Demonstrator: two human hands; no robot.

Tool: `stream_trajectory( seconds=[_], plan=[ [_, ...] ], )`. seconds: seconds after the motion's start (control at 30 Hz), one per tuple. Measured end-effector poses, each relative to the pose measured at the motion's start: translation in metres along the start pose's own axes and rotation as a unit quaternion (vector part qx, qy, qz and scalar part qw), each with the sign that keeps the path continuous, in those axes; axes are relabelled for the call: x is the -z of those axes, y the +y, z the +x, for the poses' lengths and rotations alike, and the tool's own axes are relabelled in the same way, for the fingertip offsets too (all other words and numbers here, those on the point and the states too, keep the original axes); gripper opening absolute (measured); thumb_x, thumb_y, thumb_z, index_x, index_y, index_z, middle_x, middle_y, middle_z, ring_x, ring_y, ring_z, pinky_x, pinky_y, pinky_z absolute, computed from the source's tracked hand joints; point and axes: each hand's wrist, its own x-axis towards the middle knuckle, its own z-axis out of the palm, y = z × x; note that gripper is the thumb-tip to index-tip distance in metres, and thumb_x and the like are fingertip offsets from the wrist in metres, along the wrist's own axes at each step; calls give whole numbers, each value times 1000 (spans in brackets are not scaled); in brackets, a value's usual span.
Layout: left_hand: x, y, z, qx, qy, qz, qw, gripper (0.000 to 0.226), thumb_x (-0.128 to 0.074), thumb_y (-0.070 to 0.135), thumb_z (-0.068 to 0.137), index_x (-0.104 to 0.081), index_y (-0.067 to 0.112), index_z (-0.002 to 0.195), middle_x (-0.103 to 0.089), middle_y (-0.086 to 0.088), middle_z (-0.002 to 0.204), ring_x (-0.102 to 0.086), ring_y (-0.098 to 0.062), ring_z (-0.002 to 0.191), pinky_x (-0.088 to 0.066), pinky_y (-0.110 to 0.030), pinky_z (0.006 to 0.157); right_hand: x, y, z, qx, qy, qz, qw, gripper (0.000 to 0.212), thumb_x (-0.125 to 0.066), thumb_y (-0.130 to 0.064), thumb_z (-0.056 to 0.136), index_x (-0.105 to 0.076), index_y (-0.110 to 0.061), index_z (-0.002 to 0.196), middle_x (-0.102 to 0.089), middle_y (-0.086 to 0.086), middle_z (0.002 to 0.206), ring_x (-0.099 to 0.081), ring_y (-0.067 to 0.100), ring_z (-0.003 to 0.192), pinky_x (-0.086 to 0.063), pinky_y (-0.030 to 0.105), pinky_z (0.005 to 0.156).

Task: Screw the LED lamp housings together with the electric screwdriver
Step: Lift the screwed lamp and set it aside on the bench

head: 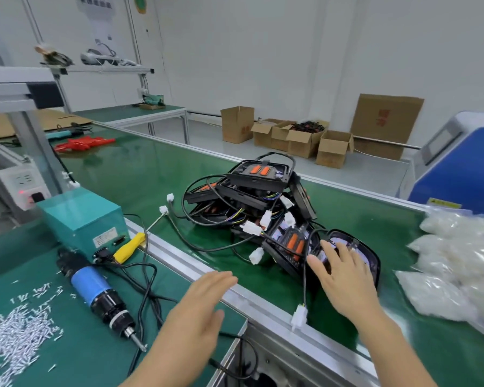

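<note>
Screws [20,328] lie loose in a heap at the left of the worktop [76,356], with the electric screwdriver [101,294] lying untouched beside them. Left hand [204,303] hovers flat and empty over the conveyor rail [252,300]; right hand [344,277] rests with spread fingers on the nearest lamp housing [369,258]. Behind it, housings [260,180] sit piled with tangled cables [207,219]. Lifting one could, I judge, snag a cable and drag the pile down. Farther right lie plastic bags [453,263], contents unclear. Open cardboard boxes [305,138] stand on the floor; one holds dark cables.
</note>
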Motion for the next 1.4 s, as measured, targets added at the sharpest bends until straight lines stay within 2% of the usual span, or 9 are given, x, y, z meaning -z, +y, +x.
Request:
stream_trajectory(
  seconds=[0.37, 0.47, 0.57, 0.7, 0.83, 0.97, 1.13, 1.3, 1.4],
  plan=[
    [52, -36, -41, 52, 123, -7, 991, 59, -59, -6, 86, -53, 46, 112, -45, 34, 126, -33, 22, 120, -20, 6, 94, 15, -31, -1, -20, -15, -28, 999, 60, -19, -55, 101, -18, -26, 154, -12, 4, 163, -9, 23, 149, -8, 51, 117],
    [68, -45, -59, 80, 150, -7, 985, 59, -60, -8, 84, -56, 45, 110, -50, 30, 124, -44, 10, 120, -28, -1, 93, 22, -70, -16, 50, 30, -11, 998, 57, -20, -51, 102, -20, -26, 153, -14, 2, 162, -11, 20, 148, -10, 47, 118],
    [83, -53, -79, 106, 180, -11, 978, 67, -59, -14, 82, -59, 46, 113, -58, 22, 122, -46, -4, 125, -26, -20, 107, 26, -118, -39, 147, 30, 24, 988, 58, -14, -51, 99, -19, -28, 153, -13, -2, 161, -10, 16, 147, -8, 43, 118],
    [104, -67, -111, 141, 233, 8, 962, 79, -58, -15, 81, -58, 57, 113, -61, 26, 115, -42, 21, 109, -22, 6, 93, 13, -184, -72, 284, -10, 35, 958, 57, -16, -51, 101, -14, -29, 154, -9, -7, 161, -5, 12, 147, -2, 42, 120],
    [120, -83, -143, 190, 268, 29, 944, 59, -61, -13, 81, -60, 34, 116, -59, 10, 125, -45, 8, 113, -21, 8, 90, -9, -244, -98, 379, -57, 62, 922, 54, -21, -49, 103, -18, -28, 153, -11, -5, 160, -5, 13, 147, 2, 43, 119],
    [138, -98, -173, 233, 313, 61, 919, 61, -63, -13, 79, -58, 39, 110, -58, 13, 120, -47, -1, 111, -19, 9, 86, -31, -291, -120, 440, -105, 60, 890, 56, -21, -50, 103, -17, -26, 154, -9, 0, 162, -2, 15, 148, 4, 43, 119],
    [162, -128, -203, 293, 372, 107, 874, 52, -64, -9, 80, -59, 35, 107, -58, 7, 121, -45, -12, 112, -27, 0, 85, -57, -335, -142, 486, -158, 51, 858, 55, -23, -46, 105, -17, -23, 154, -8, 4, 163, -4, 18, 148, 6, 45, 118],
    [194, -166, -209, 341, 420, 206, 815, 43, -67, -10, 76, -64, 5, 116, -59, -9, 126, -46, -31, 119, -36, -34, 92, -86, -376, -164, 534, -197, 11, 822, 53, -23, -44, 105, -19, -22, 153, -12, 7, 162, -8, 21, 148, 4, 50, 118],
    [218, -190, -204, 356, 390, 278, 802, 46, -71, -4, 74, -61, -1, 119, -58, -17, 126, -48, -38, 118, -38, -45, 97, -101, -399, -171, 550, -212, -11, 807, 54, -23, -44, 105, -17, -22, 154, -12, 7, 162, -7, 21, 148, 4, 52, 118]
  ],
)
